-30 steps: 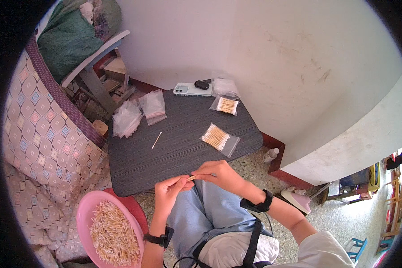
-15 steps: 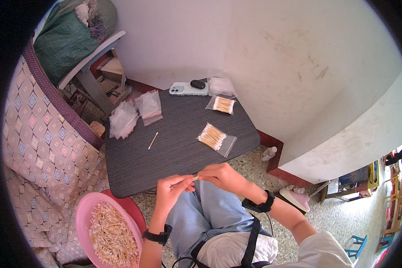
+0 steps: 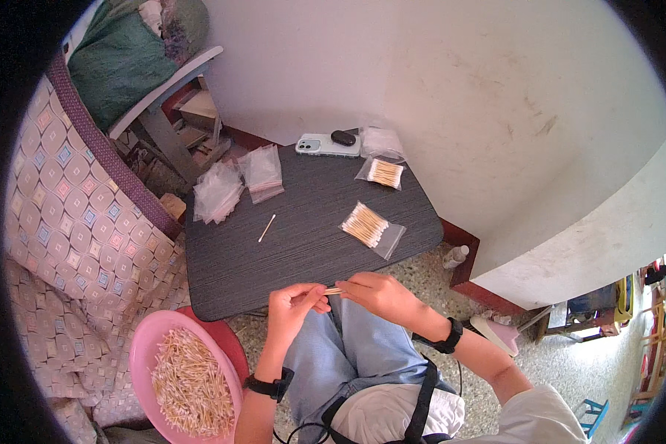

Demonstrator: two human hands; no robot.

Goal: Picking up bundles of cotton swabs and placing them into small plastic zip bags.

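Now | left hand (image 3: 292, 305) and right hand (image 3: 381, 294) both pinch a small bundle of cotton swabs (image 3: 334, 291) | bundle lies crosswise between hands, above lap, just off worktop (image 3: 303, 244) near edge | hands equally near

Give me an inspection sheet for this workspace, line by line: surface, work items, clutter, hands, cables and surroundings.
Surface: dark grey low table, mostly bare in the middle.
Work items: small bundle of cotton swabs held between both hands; pink basin of loose swabs at the person's left; two filled swab bags and one loose swab on the table.
Clutter: pile of empty clear bags, phone with a small dark object on it.
Hands: left hand and right hand both pinch the bundle.
Cables: black cord by the lap.
Surroundings: patterned cushion, white wall, speckled floor.
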